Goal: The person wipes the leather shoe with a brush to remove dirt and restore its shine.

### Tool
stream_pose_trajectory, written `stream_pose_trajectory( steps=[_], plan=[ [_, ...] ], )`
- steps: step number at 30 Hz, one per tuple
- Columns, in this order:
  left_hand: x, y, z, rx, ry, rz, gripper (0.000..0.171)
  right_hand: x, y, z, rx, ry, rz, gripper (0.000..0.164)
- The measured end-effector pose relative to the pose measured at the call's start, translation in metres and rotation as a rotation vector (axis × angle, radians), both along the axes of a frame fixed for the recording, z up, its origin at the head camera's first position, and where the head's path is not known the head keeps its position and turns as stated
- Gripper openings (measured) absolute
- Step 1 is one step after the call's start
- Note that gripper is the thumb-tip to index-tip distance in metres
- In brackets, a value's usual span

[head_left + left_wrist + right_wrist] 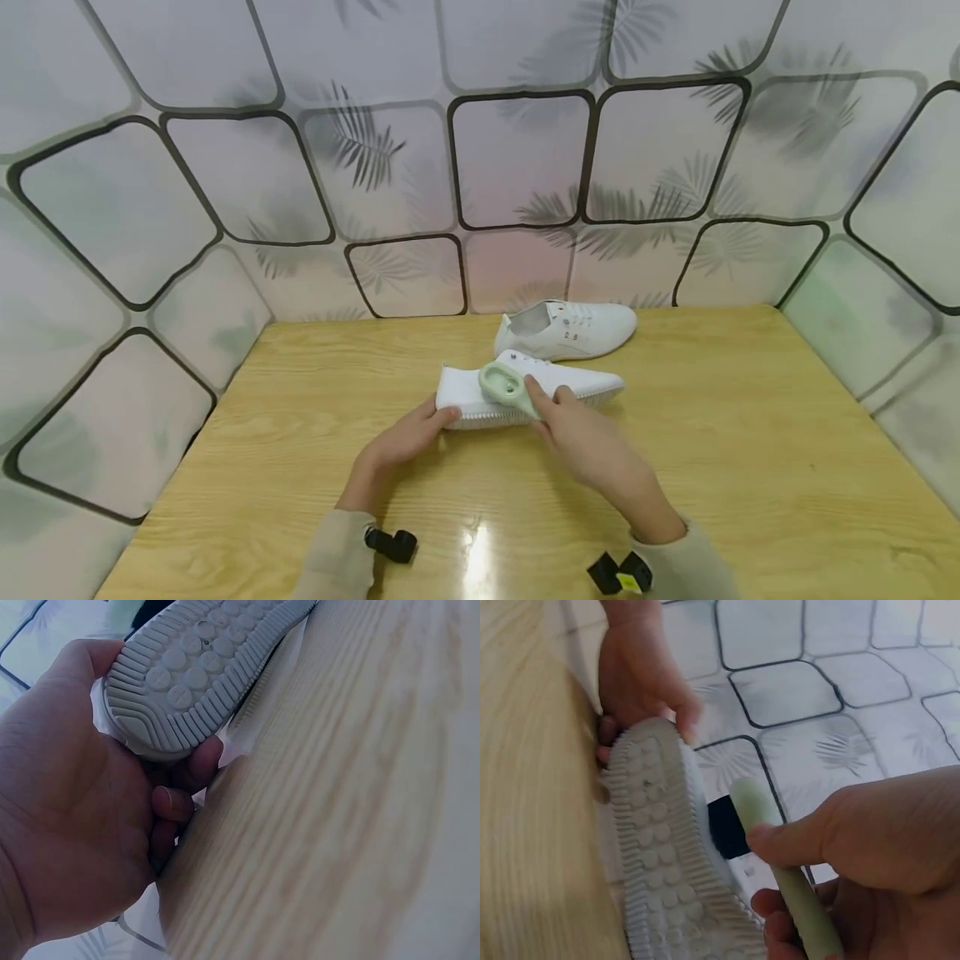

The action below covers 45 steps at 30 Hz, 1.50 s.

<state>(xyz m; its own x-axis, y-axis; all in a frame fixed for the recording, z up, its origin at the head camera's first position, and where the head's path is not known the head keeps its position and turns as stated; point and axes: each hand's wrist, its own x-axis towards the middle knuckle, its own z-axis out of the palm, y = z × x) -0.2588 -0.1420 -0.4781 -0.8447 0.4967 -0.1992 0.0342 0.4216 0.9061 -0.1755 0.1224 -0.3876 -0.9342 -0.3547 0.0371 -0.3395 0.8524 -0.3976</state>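
A white lace-up shoe [461,388] is tipped on its side on the table, its ridged, dotted sole [191,675] turned toward the person. My left hand [405,435] grips it by the heel, with the thumb on one side and the fingers curled beneath. In my right hand [592,440] is a pale green shoe brush [501,385], held by its handle with the thumb along it. The brush's dark bristles [726,826] face the side of the shoe's upper. Whether they touch it is hard to tell.
A second white shoe [606,330] stands just behind the first, toe to the right. Both are on a wooden table [750,467]. Patterned panels [517,158] rise along the table's back and sides.
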Motion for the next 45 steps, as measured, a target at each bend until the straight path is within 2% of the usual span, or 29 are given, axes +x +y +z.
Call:
stream_pose_trajectory(
  steps=[4, 8, 13, 16, 19, 23, 26, 28, 31, 34, 37, 42, 45],
  plan=[
    [0.002, -0.002, 0.0, 0.021, 0.017, -0.028, 0.061, 0.002, -0.007, 0.002, -0.017, -0.043, 0.042, 0.058],
    [0.003, -0.002, 0.001, 0.02, 0.016, -0.044, 0.062, 0.004, 0.004, 0.006, -0.05, -0.091, 0.051, 0.058],
    [0.001, -0.003, 0.002, 0.0, 0.024, -0.024, 0.06, -0.001, 0.003, -0.004, -0.038, -0.063, 0.012, 0.061],
    [0.0, -0.003, -0.001, 0.0, 0.043, -0.035, 0.059, -0.002, -0.004, -0.009, -0.023, -0.068, 0.028, 0.063],
    [0.0, -0.002, 0.0, 0.003, 0.05, -0.042, 0.059, 0.001, -0.003, -0.005, -0.029, -0.099, 0.045, 0.063],
    [-0.001, 0.0, 0.003, 0.012, 0.044, -0.029, 0.06, 0.002, 0.004, -0.001, -0.016, -0.071, 0.007, 0.061],
    [-0.002, 0.001, 0.004, 0.015, 0.035, -0.016, 0.056, -0.001, 0.001, -0.004, -0.007, -0.038, -0.02, 0.061],
    [-0.002, 0.0, 0.004, 0.01, 0.04, -0.013, 0.054, -0.003, -0.006, -0.009, -0.019, -0.035, -0.006, 0.061],
    [-0.003, 0.0, 0.004, 0.002, 0.054, -0.03, 0.051, -0.003, -0.014, -0.012, -0.039, -0.05, 0.03, 0.062],
    [-0.004, 0.0, 0.004, -0.008, 0.068, -0.039, 0.052, -0.001, -0.017, -0.012, -0.059, -0.068, 0.025, 0.062],
    [-0.004, 0.0, 0.005, 0.003, 0.059, -0.021, 0.055, 0.0, -0.019, -0.011, -0.086, -0.093, 0.01, 0.061],
    [-0.004, 0.001, 0.003, 0.035, 0.074, -0.02, 0.057, -0.001, -0.025, -0.014, -0.101, -0.092, 0.047, 0.062],
    [-0.002, 0.003, 0.003, 0.034, 0.085, -0.029, 0.057, -0.001, -0.024, -0.014, -0.063, -0.054, 0.008, 0.061]
  ],
)
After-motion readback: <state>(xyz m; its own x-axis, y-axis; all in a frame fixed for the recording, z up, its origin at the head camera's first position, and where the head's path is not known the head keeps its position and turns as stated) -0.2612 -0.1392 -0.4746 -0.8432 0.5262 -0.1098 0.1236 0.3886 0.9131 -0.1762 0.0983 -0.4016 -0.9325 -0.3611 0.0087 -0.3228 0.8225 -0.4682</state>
